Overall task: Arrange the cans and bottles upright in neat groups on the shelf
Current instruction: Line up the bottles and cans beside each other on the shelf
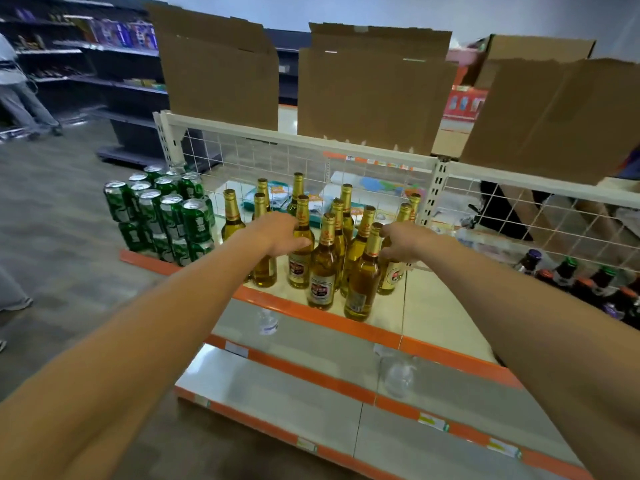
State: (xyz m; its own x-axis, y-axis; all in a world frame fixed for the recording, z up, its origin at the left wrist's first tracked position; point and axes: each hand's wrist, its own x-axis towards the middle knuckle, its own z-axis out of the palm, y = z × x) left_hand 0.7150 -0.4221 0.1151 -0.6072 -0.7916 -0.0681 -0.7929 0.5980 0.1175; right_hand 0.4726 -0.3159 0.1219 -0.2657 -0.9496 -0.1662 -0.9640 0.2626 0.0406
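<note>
L grip (277,233) clasps slim amber glass btl (300,268) | R grip (407,242) clasps 2nd btl (390,277)

Green cans (162,216) stand stacked two high at the shelf's (433,317) left end. Beside them, gold-capped amber bottles (325,258) stand upright, loosely clustered.
</note>
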